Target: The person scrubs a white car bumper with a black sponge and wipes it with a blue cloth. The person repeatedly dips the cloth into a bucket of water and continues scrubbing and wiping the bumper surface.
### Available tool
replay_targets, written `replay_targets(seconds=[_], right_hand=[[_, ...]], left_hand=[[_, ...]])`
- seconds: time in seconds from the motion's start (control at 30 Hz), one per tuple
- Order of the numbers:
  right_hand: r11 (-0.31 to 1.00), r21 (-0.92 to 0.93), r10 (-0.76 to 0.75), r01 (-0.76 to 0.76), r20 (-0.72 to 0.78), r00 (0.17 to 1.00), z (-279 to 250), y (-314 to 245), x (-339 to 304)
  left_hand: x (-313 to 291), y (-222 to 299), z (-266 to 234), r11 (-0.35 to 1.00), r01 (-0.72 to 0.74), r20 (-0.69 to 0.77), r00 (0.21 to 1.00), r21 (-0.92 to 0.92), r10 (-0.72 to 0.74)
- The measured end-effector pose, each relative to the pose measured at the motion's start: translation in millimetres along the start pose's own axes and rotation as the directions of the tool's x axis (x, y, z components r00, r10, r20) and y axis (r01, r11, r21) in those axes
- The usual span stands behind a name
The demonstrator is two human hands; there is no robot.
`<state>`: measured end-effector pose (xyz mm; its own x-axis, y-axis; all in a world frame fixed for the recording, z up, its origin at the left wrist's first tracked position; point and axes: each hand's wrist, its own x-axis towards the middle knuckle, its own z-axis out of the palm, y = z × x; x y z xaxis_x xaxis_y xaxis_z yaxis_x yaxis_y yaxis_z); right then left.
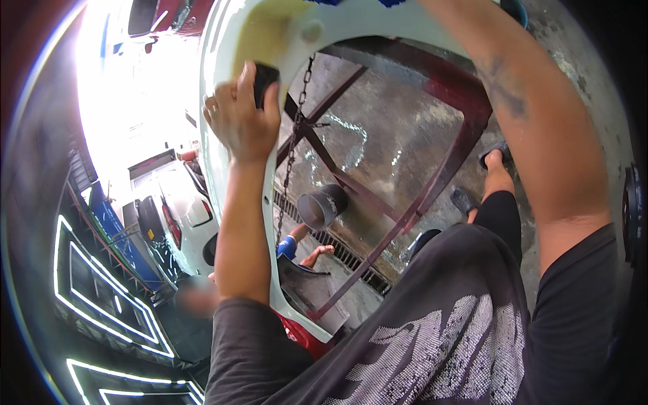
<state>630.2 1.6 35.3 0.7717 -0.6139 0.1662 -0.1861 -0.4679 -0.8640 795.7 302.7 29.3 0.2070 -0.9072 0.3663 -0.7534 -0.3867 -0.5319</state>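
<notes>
My left hand (241,118) is closed round a small black block (267,81), its thumb on one side and its fingers on the other. The block rests against a pale, curved vehicle body panel (219,47), close to a yellowish patch (260,34) on its surface. From the right my right arm (533,115) reaches up across the panel, and its hand lies beyond the upper edge of the picture. Bits of blue material (390,3) show at that edge; what they belong to is cut off.
A dark red metal frame (466,101) stands beneath the panel, with a chain (302,94) hanging beside it. On the wet concrete floor a grey bucket (322,206) lies near a drain grate (374,277). Another person (196,297) is beyond the panel; a white vehicle (179,212) stands at left.
</notes>
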Motion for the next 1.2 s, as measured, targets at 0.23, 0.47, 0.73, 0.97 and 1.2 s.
replay_targets(seconds=[0.23,0.47,0.73,0.97,1.2], right_hand=[[0.995,-0.021,-0.101,0.1,-0.054,0.993,-3.4,19.2,11.5],[1.0,0.005,-0.03,0.029,0.051,0.998,-2.0,10.1,18.2],[0.997,-0.029,-0.071,0.071,-0.022,0.997,8.4,16.2,21.4],[0.998,-0.022,-0.054,0.055,0.041,0.998,3.5,24.9,25.4],[0.986,-0.16,-0.038,0.038,0.004,0.999,12.0,29.0,32.0]], left_hand=[[-113.8,-22.9,-28.2,0.996,0.084,0.011,0.996,-0.04,-0.084],[-49.0,9.3,-5.0,0.987,0.158,-0.045,0.986,0.002,-0.158],[-22.3,13.2,10.2,0.989,0.146,-0.027,0.989,0.016,-0.146],[-100.2,2.7,-21.5,0.978,0.203,0.025,0.979,0.049,-0.204],[69.7,27.6,23.6,0.99,0.081,-0.047,0.996,0.118,-0.076]])
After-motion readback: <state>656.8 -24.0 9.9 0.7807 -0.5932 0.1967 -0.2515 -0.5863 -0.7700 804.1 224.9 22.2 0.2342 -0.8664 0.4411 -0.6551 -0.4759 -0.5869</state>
